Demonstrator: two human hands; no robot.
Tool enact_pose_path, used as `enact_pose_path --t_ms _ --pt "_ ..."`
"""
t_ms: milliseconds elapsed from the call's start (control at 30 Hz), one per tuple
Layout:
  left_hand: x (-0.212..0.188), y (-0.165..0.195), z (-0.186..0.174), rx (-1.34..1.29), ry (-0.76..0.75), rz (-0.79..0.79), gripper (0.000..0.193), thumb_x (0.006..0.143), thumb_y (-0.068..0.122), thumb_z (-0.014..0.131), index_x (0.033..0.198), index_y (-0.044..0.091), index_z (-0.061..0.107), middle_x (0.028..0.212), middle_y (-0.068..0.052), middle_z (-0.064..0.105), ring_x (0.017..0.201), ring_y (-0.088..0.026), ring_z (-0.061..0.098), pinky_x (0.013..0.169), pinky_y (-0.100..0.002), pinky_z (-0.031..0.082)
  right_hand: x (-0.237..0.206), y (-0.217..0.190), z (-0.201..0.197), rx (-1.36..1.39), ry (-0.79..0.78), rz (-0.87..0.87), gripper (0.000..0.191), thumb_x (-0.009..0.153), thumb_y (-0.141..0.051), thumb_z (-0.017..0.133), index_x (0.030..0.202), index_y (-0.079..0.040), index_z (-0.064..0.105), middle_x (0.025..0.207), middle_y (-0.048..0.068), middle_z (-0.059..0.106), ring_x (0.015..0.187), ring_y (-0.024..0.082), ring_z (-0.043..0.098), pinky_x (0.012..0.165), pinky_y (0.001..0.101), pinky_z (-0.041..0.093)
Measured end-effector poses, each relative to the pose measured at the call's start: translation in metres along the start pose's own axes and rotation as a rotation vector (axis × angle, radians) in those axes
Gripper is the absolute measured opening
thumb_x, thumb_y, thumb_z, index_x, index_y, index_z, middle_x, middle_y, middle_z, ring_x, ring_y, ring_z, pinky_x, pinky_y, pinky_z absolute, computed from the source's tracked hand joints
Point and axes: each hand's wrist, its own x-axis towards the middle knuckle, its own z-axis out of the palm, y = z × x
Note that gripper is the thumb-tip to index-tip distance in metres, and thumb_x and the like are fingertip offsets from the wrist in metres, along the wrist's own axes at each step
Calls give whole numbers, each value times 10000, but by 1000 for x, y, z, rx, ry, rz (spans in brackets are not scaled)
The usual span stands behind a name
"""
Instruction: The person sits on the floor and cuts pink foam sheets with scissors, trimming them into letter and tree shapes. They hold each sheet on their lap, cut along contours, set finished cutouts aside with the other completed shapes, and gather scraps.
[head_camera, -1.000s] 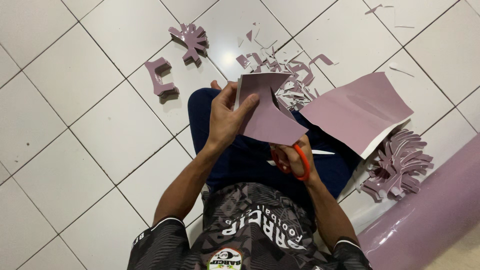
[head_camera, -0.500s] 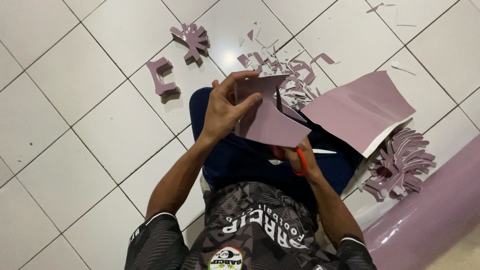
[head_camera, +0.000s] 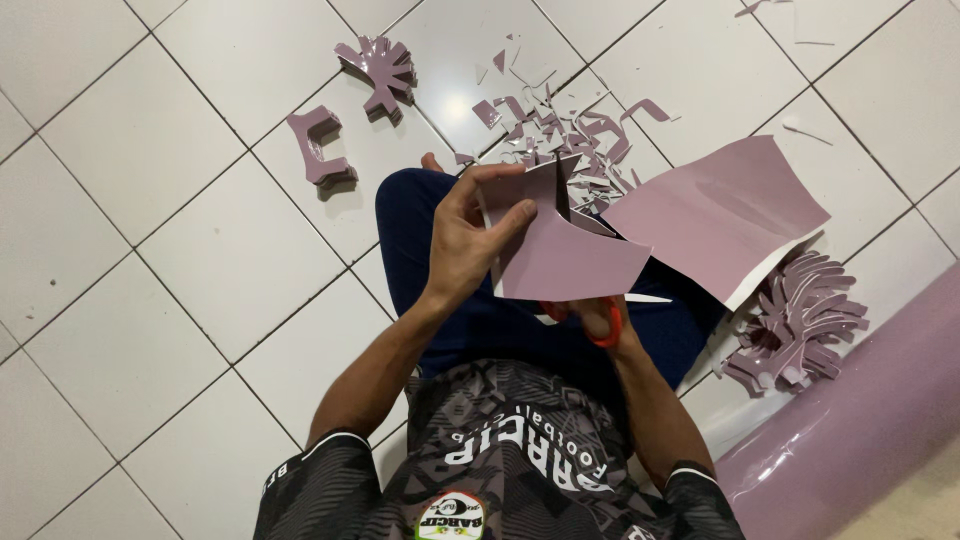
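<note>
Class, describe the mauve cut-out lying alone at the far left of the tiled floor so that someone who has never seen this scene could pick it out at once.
Start at the white tiled floor and look left of the person's left hand, past the blue-clad leg. There lies a small mauve bracket-shaped cut-out. Unlike the spiky branching cut-out beyond it and the heap of scraps, it is a plain blocky C shape, lying by itself.

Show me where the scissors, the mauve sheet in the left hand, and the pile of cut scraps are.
scissors (head_camera: 600, 322), head view, on the orange handle below the sheet.
mauve sheet (head_camera: 565, 255), head view, on its flat middle.
pile of cut scraps (head_camera: 560, 125), head view, on the scraps on the tiles.
</note>
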Motion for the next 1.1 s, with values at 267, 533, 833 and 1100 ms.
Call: enact_pose_path --t_ms 267,533,833,1100 --pt "-9 -13 21 -171 130 36 355 978 1 711 1277 4 519 1168 -114 621 1026 -153 704 878 -259 630 4 -27 34 -11 35 37 636 1016 -662 489 909 -44 596 640 43 555 506 137 522 444 289 401" --pt "-12 -23 31 -306 196 -60 383 983 20 687 1293 -11 464 1077 -192 668 900 -182 735 779 -278 651 0 7 32 -157 213 55 658 1003 -664 513 924 -23 639 650 58 623 510 140 600 423 275 442" --pt "-7 -22 34 -386 194 -157 386 949 -8 695 1265 13 474 1033 -180 677 855 -169 726 723 -262 634 3 16 48 16 268 23 551 1023 -582 561 988 -36 631 704 40 617 485 129 533 413 271 393" --pt "17 11 -34 124 -101 -215 323 843 -10 653 1143 43 547 874 -66 673 655 -87 593 594 -210 497 1 -95 52 -399 -51 -133 444 1084 -440 555 1029 -10 653 790 -2 606 691 58 539 580 220 429"
